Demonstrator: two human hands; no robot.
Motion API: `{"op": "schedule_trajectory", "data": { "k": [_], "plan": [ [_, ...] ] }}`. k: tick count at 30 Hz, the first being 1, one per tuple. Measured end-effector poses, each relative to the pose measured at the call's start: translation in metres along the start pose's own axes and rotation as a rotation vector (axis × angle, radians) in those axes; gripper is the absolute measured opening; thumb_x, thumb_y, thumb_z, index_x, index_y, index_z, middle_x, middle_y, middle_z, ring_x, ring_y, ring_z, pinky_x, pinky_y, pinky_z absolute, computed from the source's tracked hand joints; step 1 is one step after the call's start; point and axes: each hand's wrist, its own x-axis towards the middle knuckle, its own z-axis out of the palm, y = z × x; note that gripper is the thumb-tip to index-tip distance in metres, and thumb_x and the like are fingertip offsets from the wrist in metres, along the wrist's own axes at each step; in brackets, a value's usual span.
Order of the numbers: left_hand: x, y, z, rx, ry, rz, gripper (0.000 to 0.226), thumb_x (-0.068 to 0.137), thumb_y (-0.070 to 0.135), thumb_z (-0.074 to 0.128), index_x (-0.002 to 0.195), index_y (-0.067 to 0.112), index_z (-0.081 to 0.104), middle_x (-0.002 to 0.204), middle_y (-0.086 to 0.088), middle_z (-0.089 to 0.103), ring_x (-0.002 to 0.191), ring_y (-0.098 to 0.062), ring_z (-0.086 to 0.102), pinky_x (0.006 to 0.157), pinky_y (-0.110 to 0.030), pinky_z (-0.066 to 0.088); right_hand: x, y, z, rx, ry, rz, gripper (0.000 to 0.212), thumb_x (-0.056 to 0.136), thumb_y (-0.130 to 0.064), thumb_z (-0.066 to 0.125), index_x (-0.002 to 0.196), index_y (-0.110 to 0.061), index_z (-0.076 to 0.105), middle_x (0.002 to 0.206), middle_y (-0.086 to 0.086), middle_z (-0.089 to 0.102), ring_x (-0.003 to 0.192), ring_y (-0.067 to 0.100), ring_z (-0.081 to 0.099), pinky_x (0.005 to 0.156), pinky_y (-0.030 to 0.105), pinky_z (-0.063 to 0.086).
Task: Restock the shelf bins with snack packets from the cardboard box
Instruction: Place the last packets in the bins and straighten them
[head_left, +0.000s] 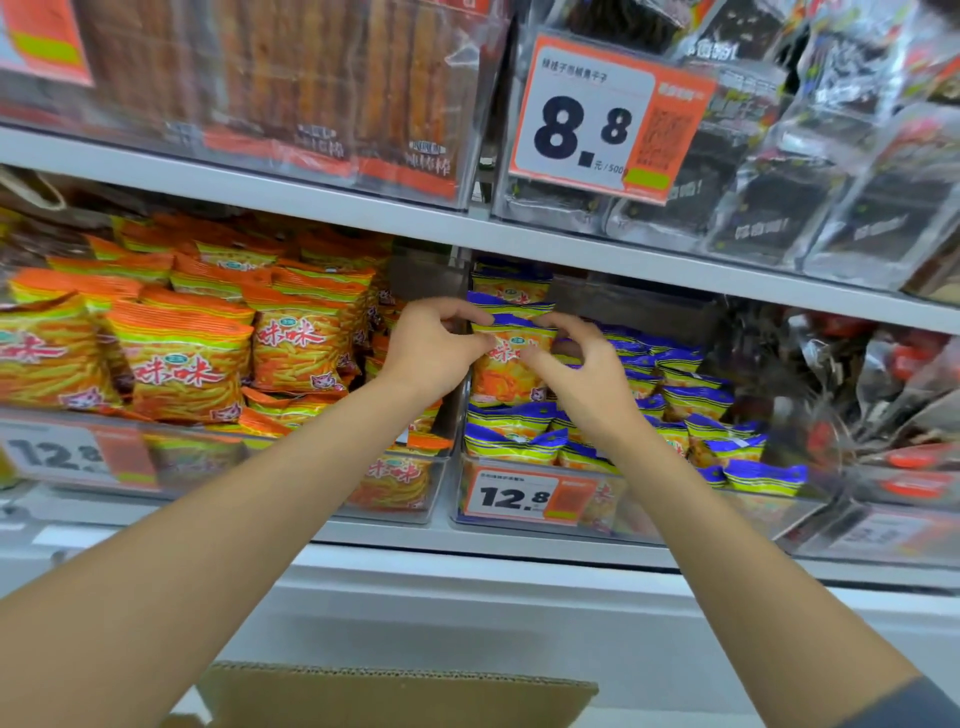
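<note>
A blue-topped snack packet (511, 364) stands upright at the left end of a clear shelf bin (524, 525) filled with several blue packets. My left hand (431, 345) pinches the packet's left top edge. My right hand (576, 366) pinches its right side with curled fingers. More blue packets (675, 395) lie piled to the right of it in the same bin. The flap of the cardboard box (395, 693) shows at the bottom edge, below my arms; its inside is hidden.
To the left is a clear bin (384, 512) heaped with orange packets (182, 358). The upper shelf (467, 223) holds bins of dark and red snacks behind an 8.8 price tag (602, 117). A 12.8 tag (519, 496) fronts the blue bin. Dark packets (857, 384) fill the right.
</note>
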Motion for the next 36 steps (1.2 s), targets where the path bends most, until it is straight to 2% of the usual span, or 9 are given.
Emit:
{"op": "schedule_trajectory", "data": {
  "k": [6, 12, 14, 17, 20, 23, 27, 31, 36],
  "plan": [
    [-0.007, -0.005, -0.002, -0.069, -0.049, -0.014, 0.015, 0.084, 0.024, 0.074, 0.097, 0.031, 0.071, 0.114, 0.006, 0.067, 0.111, -0.014, 0.059, 0.096, -0.03, 0.048, -0.006, 0.003, 0.003, -0.088, 0.006, -0.08, 0.047, 0.082, -0.022, 0.075, 0.125, -0.028, 0.057, 0.121, -0.004, 0.057, 0.11, 0.012, 0.055, 0.097, 0.035, 0.049],
    [-0.023, -0.002, -0.01, 0.038, -0.021, 0.037, 0.031, 0.085, 0.029, 0.073, 0.115, 0.025, 0.069, 0.117, 0.003, 0.067, 0.104, -0.015, 0.062, 0.091, -0.034, 0.053, -0.019, -0.005, -0.017, -0.035, -0.039, -0.016, 0.068, 0.084, -0.027, 0.074, 0.144, -0.036, 0.042, 0.141, -0.005, 0.044, 0.126, 0.006, 0.043, 0.096, 0.016, 0.043],
    [-0.033, 0.002, -0.01, 0.097, -0.003, 0.052, 0.034, 0.085, 0.029, 0.073, 0.119, 0.024, 0.067, 0.123, 0.003, 0.063, 0.103, -0.014, 0.061, 0.085, -0.028, 0.051, -0.029, -0.009, -0.02, -0.09, 0.025, -0.034, 0.07, 0.084, -0.029, 0.074, 0.143, -0.04, 0.04, 0.14, -0.004, 0.042, 0.125, 0.01, 0.045, 0.097, 0.023, 0.046],
    [-0.054, 0.012, -0.015, 0.204, 0.037, 0.065, 0.032, 0.086, 0.028, 0.072, 0.116, 0.022, 0.067, 0.121, 0.003, 0.06, 0.098, -0.013, 0.057, 0.08, -0.023, 0.044, -0.054, -0.02, -0.02, -0.162, 0.145, -0.055, 0.054, 0.083, -0.022, 0.072, 0.133, -0.029, 0.052, 0.124, -0.001, 0.051, 0.099, 0.003, 0.054, 0.087, 0.026, 0.05],
    [-0.087, 0.019, -0.022, 0.264, 0.076, 0.043, 0.012, 0.083, 0.026, 0.074, 0.091, 0.024, 0.065, 0.094, 0.002, 0.063, 0.083, -0.013, 0.057, 0.075, -0.028, 0.046, -0.092, -0.03, -0.013, -0.187, 0.159, -0.061, 0.028, 0.081, -0.012, 0.069, 0.108, -0.021, 0.065, 0.101, 0.001, 0.061, 0.076, 0.011, 0.057, 0.076, 0.028, 0.05],
    [-0.137, 0.009, -0.027, 0.169, -0.002, -0.093, 0.018, 0.08, 0.018, 0.075, 0.074, 0.022, 0.059, 0.067, 0.005, 0.056, 0.063, -0.013, 0.054, 0.062, -0.027, 0.043, -0.143, -0.025, 0.003, -0.136, 0.009, 0.003, 0.018, 0.08, -0.006, 0.066, 0.091, -0.02, 0.067, 0.082, 0.005, 0.067, 0.068, 0.014, 0.056, 0.068, 0.027, 0.046],
    [-0.208, -0.046, -0.041, 0.182, -0.18, -0.361, 0.007, 0.085, 0.013, 0.071, 0.082, 0.012, 0.064, 0.069, 0.005, 0.056, 0.067, -0.012, 0.053, 0.061, -0.023, 0.041, -0.217, 0.016, 0.037, -0.167, -0.301, 0.167, 0.014, 0.085, -0.008, 0.063, 0.09, -0.019, 0.068, 0.082, 0.005, 0.069, 0.071, 0.015, 0.058, 0.067, 0.021, 0.044],
    [-0.257, -0.123, -0.06, 0.232, -0.246, -0.619, 0.008, 0.086, 0.013, 0.071, 0.091, 0.008, 0.068, 0.076, 0.004, 0.058, 0.082, -0.018, 0.057, 0.069, -0.024, 0.043, -0.273, 0.081, 0.072, -0.291, -0.621, 0.323, 0.024, 0.09, -0.013, 0.062, 0.112, -0.019, 0.068, 0.108, 0.001, 0.067, 0.097, 0.012, 0.06, 0.085, 0.022, 0.045],
    [-0.276, -0.164, -0.061, 0.202, -0.387, -0.738, 0.015, 0.086, 0.018, 0.071, 0.098, 0.011, 0.067, 0.088, -0.005, 0.066, 0.084, -0.018, 0.063, 0.081, -0.03, 0.05, -0.314, 0.153, 0.109, -0.412, -0.647, 0.466, 0.044, 0.093, -0.015, 0.061, 0.137, -0.013, 0.054, 0.138, 0.003, 0.056, 0.131, 0.018, 0.047, 0.111, 0.03, 0.036]
  ]
}}
